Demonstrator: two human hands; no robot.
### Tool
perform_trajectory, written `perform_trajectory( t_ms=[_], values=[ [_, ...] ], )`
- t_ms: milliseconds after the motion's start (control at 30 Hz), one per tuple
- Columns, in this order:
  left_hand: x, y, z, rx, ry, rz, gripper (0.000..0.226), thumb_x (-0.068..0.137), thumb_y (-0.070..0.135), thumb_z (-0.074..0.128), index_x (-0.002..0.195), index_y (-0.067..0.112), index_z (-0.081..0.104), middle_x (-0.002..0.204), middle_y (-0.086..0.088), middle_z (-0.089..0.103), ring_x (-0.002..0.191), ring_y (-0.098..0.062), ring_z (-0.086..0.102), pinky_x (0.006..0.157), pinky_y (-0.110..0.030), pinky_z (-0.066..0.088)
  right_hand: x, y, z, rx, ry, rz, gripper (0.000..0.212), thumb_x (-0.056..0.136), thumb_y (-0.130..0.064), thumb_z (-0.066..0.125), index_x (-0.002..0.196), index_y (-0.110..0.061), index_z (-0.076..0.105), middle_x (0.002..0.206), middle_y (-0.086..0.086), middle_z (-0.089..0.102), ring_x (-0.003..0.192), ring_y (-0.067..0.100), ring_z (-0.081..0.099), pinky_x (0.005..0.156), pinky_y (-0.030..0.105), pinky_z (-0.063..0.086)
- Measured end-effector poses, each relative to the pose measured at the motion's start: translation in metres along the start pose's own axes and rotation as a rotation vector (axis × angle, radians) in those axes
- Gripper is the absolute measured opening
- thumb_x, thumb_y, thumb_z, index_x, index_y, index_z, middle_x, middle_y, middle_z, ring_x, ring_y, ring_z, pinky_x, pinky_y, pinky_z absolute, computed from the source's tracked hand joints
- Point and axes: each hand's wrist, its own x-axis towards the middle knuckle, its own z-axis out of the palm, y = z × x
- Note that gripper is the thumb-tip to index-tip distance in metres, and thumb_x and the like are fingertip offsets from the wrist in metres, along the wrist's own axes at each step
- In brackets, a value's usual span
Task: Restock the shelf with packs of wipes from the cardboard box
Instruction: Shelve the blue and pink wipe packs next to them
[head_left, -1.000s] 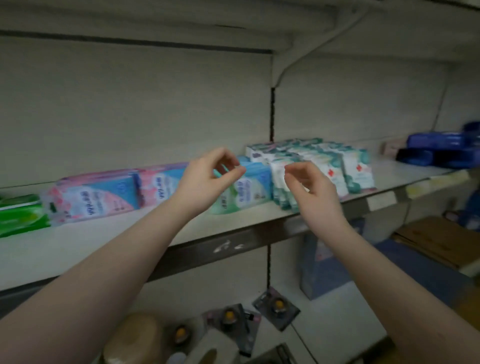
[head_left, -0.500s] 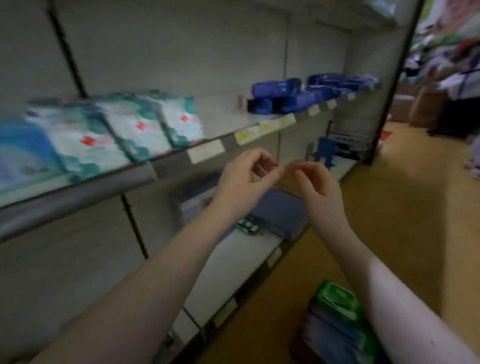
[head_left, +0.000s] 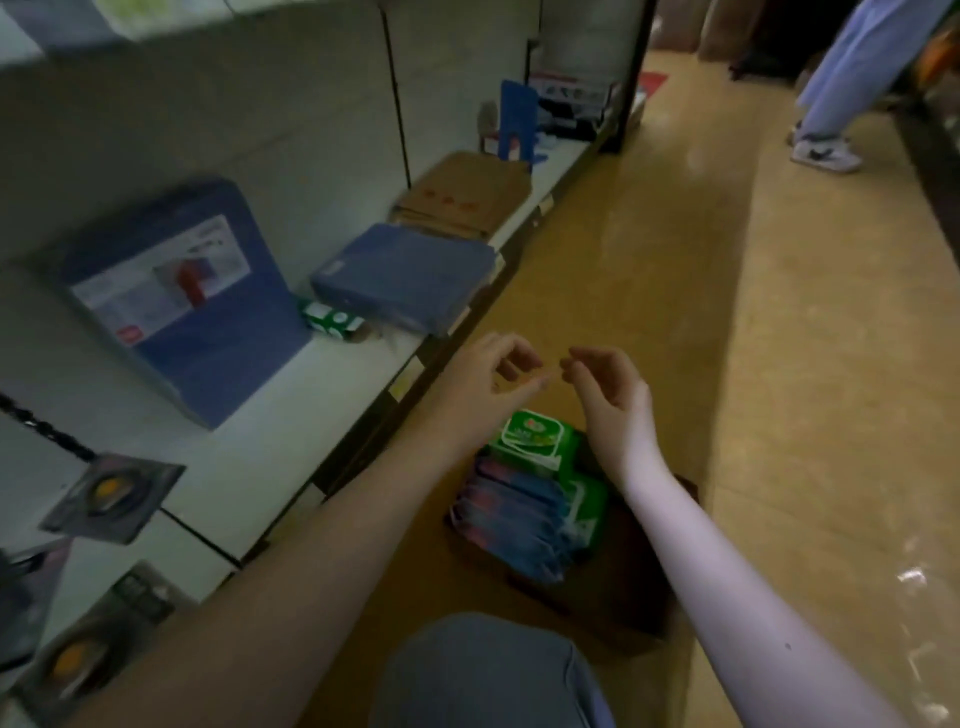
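Empty and loosely curled, left hand and right hand hover with fingertips nearly meeting. Packs of wipes lie below in the cardboard box on the floor, beside the shelf.

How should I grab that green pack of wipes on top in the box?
From above, I think. The green pack lies label up at the top of the cardboard box, so its two side edges are free to pinch. The blue packs crowd its near end, so don't come in from there.
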Motion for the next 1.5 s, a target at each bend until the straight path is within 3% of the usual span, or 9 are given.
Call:
perform_trajectory(
  t_ms=[100,233,333,500,633,833,1167,1300,1500],
  values=[
    [-0.015,-0.034,0.025,0.081,-0.151,-0.058,0.009,0.085,0.026,0.066,0.091,0.025,0.059,0.099,0.007,0.055,0.088,-0.004,0.053,0.071,-0.004,0.039,-0.009,0.040,-0.006,-0.020,-0.024,0.106,0.012,0.094,-0.019,0.053,0.106,-0.022,0.057,0.103,-0.006,0.065,0.098,0.005,0.061,0.077,0.012,0.049],
    [-0.034,-0.076,0.045,0.095,-0.277,-0.153,0.015,0.082,0.023,0.070,0.092,0.025,0.059,0.092,0.017,0.050,0.084,0.001,0.052,0.069,-0.004,0.039,-0.020,0.086,-0.008,-0.093,-0.057,0.188,0.014,0.094,-0.016,0.054,0.107,-0.019,0.056,0.099,-0.010,0.062,0.094,0.004,0.059,0.076,0.011,0.047],
    [-0.044,-0.097,0.052,0.124,-0.305,-0.195,0.015,0.083,0.024,0.069,0.094,0.023,0.060,0.095,0.012,0.053,0.088,-0.002,0.053,0.074,-0.010,0.040,-0.024,0.112,-0.006,-0.201,-0.078,0.242,0.014,0.093,-0.014,0.054,0.106,-0.017,0.057,0.094,-0.013,0.059,0.089,0.000,0.055,0.067,0.004,0.043],
    [-0.057,-0.122,0.062,0.190,-0.339,-0.264,0.016,0.084,0.022,0.068,0.098,0.022,0.060,0.104,0.006,0.057,0.096,-0.009,0.055,0.082,-0.026,0.050,-0.025,0.158,-0.002,-0.417,-0.121,0.450,0.027,0.092,-0.018,0.055,0.118,-0.009,0.054,0.113,0.007,0.061,0.100,0.018,0.057,0.076,0.026,0.044],
    [-0.063,-0.132,0.068,0.201,-0.331,-0.291,0.022,0.085,0.020,0.066,0.106,0.019,0.059,0.109,0.007,0.055,0.103,-0.009,0.053,0.088,-0.026,0.046,-0.025,0.177,0.005,-0.456,-0.200,0.539,0.030,0.093,-0.022,0.054,0.120,-0.009,0.053,0.115,0.010,0.061,0.105,0.024,0.058,0.075,0.029,0.043],
    [-0.061,-0.141,0.082,0.290,-0.349,-0.264,0.025,0.086,0.025,0.063,0.110,0.020,0.058,0.115,0.006,0.053,0.109,-0.010,0.049,0.088,-0.024,0.040,-0.024,0.180,0.000,-0.456,-0.237,0.423,0.002,0.094,-0.015,0.052,0.092,-0.015,0.052,0.085,-0.003,0.055,0.092,0.022,0.059,0.063,0.021,0.037],
    [-0.035,-0.157,0.103,0.586,-0.361,-0.166,0.028,0.097,0.022,0.044,0.118,0.016,0.061,0.123,-0.002,0.057,0.113,-0.021,0.049,0.093,-0.034,0.041,-0.023,0.118,-0.047,-0.299,0.051,0.105,0.028,0.095,-0.007,0.047,0.075,-0.027,0.046,0.078,-0.014,0.056,0.071,-0.009,0.056,0.061,0.006,0.044],
    [-0.012,-0.165,0.119,0.650,-0.520,-0.240,0.030,0.098,0.015,0.041,0.120,0.016,0.062,0.122,-0.003,0.058,0.110,-0.023,0.051,0.093,-0.037,0.045,-0.018,0.100,-0.061,-0.177,0.129,0.071,0.028,0.095,-0.008,0.048,0.070,-0.017,0.040,0.068,-0.005,0.048,0.058,0.004,0.047,0.055,0.021,0.038],
    [0.015,-0.168,0.125,0.632,-0.750,-0.387,0.031,0.092,0.025,0.057,0.120,0.013,0.062,0.121,-0.006,0.062,0.108,-0.024,0.058,0.092,-0.038,0.049,-0.020,0.086,-0.067,-0.045,0.204,0.064,0.021,0.095,-0.007,0.046,0.075,-0.013,0.044,0.090,-0.003,0.062,0.080,-0.007,0.059,0.065,0.008,0.047]
  ],
)
